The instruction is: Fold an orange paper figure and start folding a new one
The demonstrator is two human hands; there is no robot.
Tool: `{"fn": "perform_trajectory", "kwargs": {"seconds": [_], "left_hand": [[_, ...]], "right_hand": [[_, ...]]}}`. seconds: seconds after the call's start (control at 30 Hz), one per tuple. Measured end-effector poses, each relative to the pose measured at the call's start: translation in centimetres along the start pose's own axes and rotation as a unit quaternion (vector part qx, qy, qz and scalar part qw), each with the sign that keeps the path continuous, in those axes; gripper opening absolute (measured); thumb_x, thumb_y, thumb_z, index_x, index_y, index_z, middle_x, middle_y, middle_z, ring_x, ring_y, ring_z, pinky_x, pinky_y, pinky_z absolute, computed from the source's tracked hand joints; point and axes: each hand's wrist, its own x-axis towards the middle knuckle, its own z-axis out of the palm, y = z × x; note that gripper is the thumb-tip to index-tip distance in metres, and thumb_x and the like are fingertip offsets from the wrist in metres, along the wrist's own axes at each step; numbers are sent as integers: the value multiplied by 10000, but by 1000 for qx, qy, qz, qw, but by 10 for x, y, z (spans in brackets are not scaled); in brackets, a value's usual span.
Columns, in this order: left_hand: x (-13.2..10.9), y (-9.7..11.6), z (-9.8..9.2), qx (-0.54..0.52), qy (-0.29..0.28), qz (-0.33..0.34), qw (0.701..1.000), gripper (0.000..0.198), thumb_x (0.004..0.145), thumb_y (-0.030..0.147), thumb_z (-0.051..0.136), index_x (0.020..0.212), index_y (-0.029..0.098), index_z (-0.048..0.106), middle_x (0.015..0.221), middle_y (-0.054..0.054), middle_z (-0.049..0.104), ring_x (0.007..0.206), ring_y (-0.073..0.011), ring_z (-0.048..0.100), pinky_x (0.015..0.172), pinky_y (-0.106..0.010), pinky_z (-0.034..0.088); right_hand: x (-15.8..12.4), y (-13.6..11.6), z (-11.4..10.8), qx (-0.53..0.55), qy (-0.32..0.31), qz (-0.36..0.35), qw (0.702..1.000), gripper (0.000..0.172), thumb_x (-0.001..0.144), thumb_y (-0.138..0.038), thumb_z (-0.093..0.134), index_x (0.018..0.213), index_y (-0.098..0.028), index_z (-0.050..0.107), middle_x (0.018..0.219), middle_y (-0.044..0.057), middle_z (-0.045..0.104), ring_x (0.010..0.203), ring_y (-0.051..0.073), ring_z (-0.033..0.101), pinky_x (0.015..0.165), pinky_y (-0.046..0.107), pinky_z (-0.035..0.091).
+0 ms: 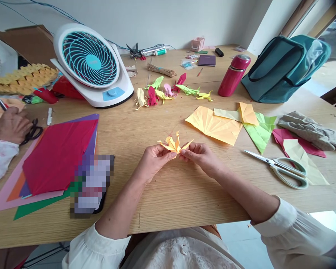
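Between my two hands is a small yellow-orange origami figure (172, 143) with thin pointed limbs sticking up and out to the sides. My left hand (156, 158) pinches its left lower part between thumb and fingers. On the other side, my right hand (197, 157) pinches the right lower part, thumb near the middle. The fingertips under the paper are partly hidden. Just beyond lies a creased orange paper sheet (215, 125). Farther back stands a group of folded paper figures, among them a crimson one (152, 96) and a green one (188, 90).
Scissors (280, 168) lie right, near green paper (260, 130) and a grey cloth (310, 129). A red flask (233, 76) and teal bag (282, 69) stand behind. Left are a fan (92, 63), coloured sheets (58, 157), a blurred phone (92, 186) and another person's hand (11, 125) with a pen.
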Motion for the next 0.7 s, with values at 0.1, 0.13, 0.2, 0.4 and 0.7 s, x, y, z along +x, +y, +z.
{"fn": "perform_trajectory", "kwargs": {"seconds": [0.1, 0.13, 0.2, 0.4, 0.7], "left_hand": [[0, -1, 1, -6, -9, -7, 1000, 292, 670, 393, 869, 838, 170, 783, 871, -51, 765, 847, -182, 681, 870, -328, 516], [0, -1, 2, -2, -9, -9, 1000, 292, 669, 392, 870, 831, 165, 780, 870, -51, 763, 837, -176, 678, 858, -318, 515], [0, -1, 3, 1, -8, -16, 1000, 291, 667, 387, 872, 814, 155, 774, 856, -52, 757, 805, -163, 669, 829, -298, 513], [0, -2, 3, -39, -20, -44, 998, 315, 659, 416, 882, 822, 164, 785, 833, -51, 754, 797, -161, 673, 819, -297, 513], [0, -3, -5, -36, -12, -72, 997, 343, 668, 507, 863, 761, 191, 765, 737, -25, 712, 663, -120, 591, 625, -239, 444]], "right_hand": [[1, 6, 1, -7, 17, -13, 1000, 380, 689, -546, 829, 689, -193, 690, 661, 5, 683, 606, 119, 544, 579, 259, 414], [2, 7, 1, -9, 19, -17, 1000, 374, 684, -537, 836, 688, -194, 688, 651, 1, 678, 595, 118, 536, 567, 257, 404], [2, 7, 2, -10, 14, -16, 1000, 370, 682, -535, 839, 691, -194, 695, 656, 3, 684, 596, 119, 541, 570, 258, 409], [0, -1, 3, 6, -5, 6, 1000, 426, 721, -605, 784, 680, -187, 714, 679, 24, 700, 615, 122, 568, 608, 265, 460], [0, 3, 5, 2, 29, 7, 1000, 410, 666, -559, 843, 638, -187, 671, 656, 17, 700, 615, 127, 572, 594, 264, 458]]}}
